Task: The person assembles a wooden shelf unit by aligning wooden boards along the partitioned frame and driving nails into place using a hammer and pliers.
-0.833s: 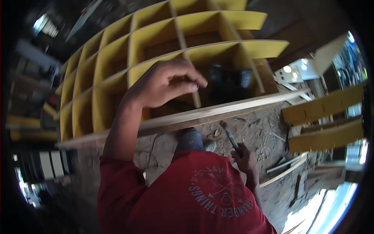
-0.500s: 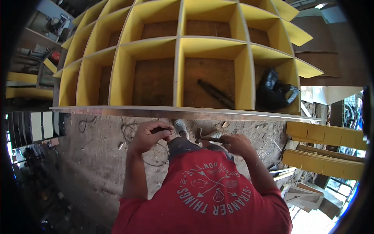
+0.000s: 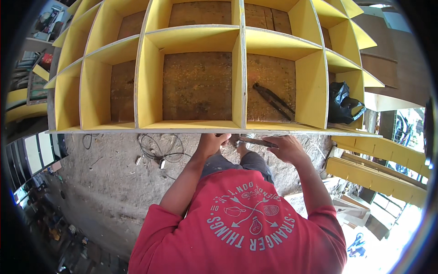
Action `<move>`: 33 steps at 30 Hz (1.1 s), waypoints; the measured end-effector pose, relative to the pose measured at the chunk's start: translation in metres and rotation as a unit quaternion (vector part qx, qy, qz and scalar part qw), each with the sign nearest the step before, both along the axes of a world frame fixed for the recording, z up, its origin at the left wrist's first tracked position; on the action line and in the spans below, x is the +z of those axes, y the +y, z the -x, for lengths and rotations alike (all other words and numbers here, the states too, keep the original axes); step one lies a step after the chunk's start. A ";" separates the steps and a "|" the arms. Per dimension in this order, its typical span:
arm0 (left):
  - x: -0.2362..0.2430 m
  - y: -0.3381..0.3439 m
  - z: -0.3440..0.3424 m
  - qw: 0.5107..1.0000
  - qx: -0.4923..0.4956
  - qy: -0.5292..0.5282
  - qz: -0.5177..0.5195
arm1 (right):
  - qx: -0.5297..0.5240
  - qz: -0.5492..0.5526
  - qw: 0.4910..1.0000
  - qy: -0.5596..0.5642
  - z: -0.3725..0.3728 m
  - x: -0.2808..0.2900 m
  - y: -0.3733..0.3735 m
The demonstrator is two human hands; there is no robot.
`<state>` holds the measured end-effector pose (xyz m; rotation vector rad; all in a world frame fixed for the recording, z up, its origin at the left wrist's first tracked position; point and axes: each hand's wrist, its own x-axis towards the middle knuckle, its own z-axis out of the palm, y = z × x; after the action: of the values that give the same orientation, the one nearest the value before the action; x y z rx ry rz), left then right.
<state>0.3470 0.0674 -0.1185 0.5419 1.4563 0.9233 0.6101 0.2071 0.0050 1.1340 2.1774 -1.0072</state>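
Note:
In my right hand (image 3: 287, 149) is a hammer (image 3: 256, 142), gripped by its handle, with its head pointing left under the front edge of a yellow grid of wooden compartments (image 3: 191, 124). My left hand (image 3: 211, 144) is at that same edge, left of the hammer head. Its fingers are pinched together, partly hidden by the edge, and whatever they hold cannot be made out. A dark long-handled tool (image 3: 273, 101), like pincers, lies in a front compartment. One compartment farther right holds a black plastic bag (image 3: 343, 104).
Slotted yellow boards (image 3: 378, 176) are stacked at the right. A looped dark cable (image 3: 162, 153) lies on the dusty floor (image 3: 114, 192) to my left. Brown sheets (image 3: 383, 68) lean at the far right, and cluttered shelves stand at the far left.
Both hands have come up to the front edge of the grid, the left also moving right toward the hammer head. The grid appears nearer and larger in view.

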 end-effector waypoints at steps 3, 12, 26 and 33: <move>-0.036 0.002 -0.007 0.998 -0.036 0.031 -0.049 | -0.013 0.008 0.999 -0.040 -0.011 0.003 0.002; -0.071 -0.011 -0.011 0.945 -0.148 0.274 -0.097 | -0.043 0.121 0.988 -0.080 -0.032 0.005 -0.015; -0.074 -0.009 -0.004 0.913 -0.186 0.358 -0.057 | 0.063 0.160 0.981 -0.094 -0.016 0.000 0.000; -0.055 0.005 -0.012 0.936 -0.145 0.318 -0.045 | 0.057 0.115 0.988 -0.081 -0.014 -0.008 0.001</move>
<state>0.3585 0.0725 -0.1734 1.1693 1.8434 0.5981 0.6239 0.2077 -0.0034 0.9395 1.9190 -1.0482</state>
